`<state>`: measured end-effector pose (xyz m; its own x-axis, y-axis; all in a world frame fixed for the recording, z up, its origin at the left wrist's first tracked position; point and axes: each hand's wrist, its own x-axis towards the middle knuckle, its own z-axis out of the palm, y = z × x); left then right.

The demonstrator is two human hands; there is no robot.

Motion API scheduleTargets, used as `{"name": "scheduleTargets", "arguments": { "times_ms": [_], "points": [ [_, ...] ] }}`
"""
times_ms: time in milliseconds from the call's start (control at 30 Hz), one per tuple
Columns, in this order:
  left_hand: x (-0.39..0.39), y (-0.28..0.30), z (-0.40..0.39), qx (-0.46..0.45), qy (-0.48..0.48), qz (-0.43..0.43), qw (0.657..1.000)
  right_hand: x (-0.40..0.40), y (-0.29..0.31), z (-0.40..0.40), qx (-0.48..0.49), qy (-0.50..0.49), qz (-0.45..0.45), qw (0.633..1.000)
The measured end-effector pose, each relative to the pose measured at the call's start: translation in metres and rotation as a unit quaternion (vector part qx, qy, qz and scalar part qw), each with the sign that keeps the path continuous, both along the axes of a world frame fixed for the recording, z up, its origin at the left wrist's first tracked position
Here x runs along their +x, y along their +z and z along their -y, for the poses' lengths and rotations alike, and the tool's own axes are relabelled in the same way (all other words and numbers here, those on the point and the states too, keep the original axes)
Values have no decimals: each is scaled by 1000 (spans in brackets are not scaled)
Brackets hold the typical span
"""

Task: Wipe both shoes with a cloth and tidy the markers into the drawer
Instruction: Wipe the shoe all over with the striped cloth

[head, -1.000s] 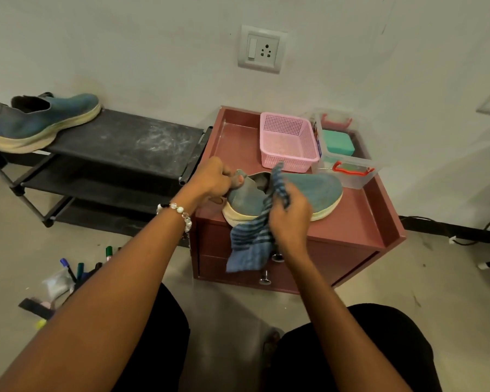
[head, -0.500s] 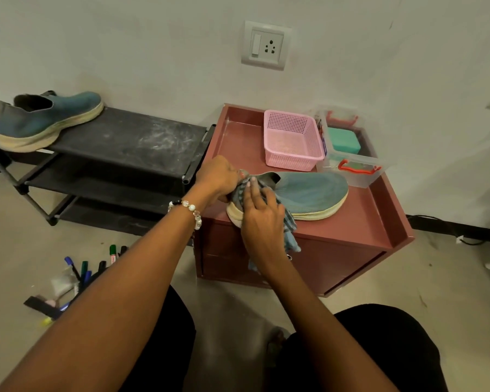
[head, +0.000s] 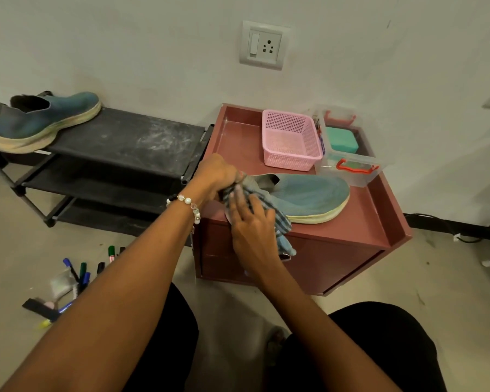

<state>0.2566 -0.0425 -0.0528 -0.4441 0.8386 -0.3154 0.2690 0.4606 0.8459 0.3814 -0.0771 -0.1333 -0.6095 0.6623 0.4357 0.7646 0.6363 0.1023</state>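
A home room corner: shoe rack (head: 119, 142), wall socket (head: 262, 45), small drawer cabinet (head: 337, 250), bare floor.

Two blue shoes (head: 309, 196) (head: 40, 121), one cloth (head: 277, 222), one pink basket (head: 290, 142), several markers (head: 79, 274).

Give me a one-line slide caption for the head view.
Left hand grips the shoe heel on the cabinet; right hand presses the cloth against it.

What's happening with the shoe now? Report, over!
Left hand grips heel of shoe on cabinet. Right hand presses cloth onto heel, fingers straight. Markers on floor, nothing blocking.
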Motion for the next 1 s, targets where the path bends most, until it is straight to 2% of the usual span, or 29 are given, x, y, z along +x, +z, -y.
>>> {"name": "scheduleTargets", "arguments": {
  "times_ms": [133,267,367,433,467,533,600,633,700,800,867,1000],
  "points": [
    [-3,0,0,-20,-10,6,1000,3,-9,8,22,48,21,998],
    [-1,4,0,-12,-23,49,998,5,6,-16,-11,13,-67,998],
    [-1,5,1,-11,-28,81,996,5,13,-22,-25,6,-75,997],
    [-1,6,2,-14,-38,86,995,5,24,-22,-108,4,-148,983],
    [-1,7,4,-15,-44,87,995,8,32,-25,-173,-16,-215,961],
    [0,8,7,-21,-54,98,994,20,48,-35,-286,-105,-373,877],
    [-1,8,8,-25,-51,115,992,34,59,-40,-290,-173,-502,796],
    [-1,9,8,-25,-49,123,991,37,59,-40,-273,-181,-527,784],
    [-1,7,7,-26,-45,129,990,30,56,-33,-259,-137,-499,815],
    [1,-1,3,-19,-30,128,991,6,35,-21,-219,-5,-353,910],
    [2,-4,1,-9,-15,127,992,-4,12,-15,-157,33,-224,961],
    [1,-9,-2,7,24,120,993,4,-1,-24,-54,66,-124,989]
  ]
}}
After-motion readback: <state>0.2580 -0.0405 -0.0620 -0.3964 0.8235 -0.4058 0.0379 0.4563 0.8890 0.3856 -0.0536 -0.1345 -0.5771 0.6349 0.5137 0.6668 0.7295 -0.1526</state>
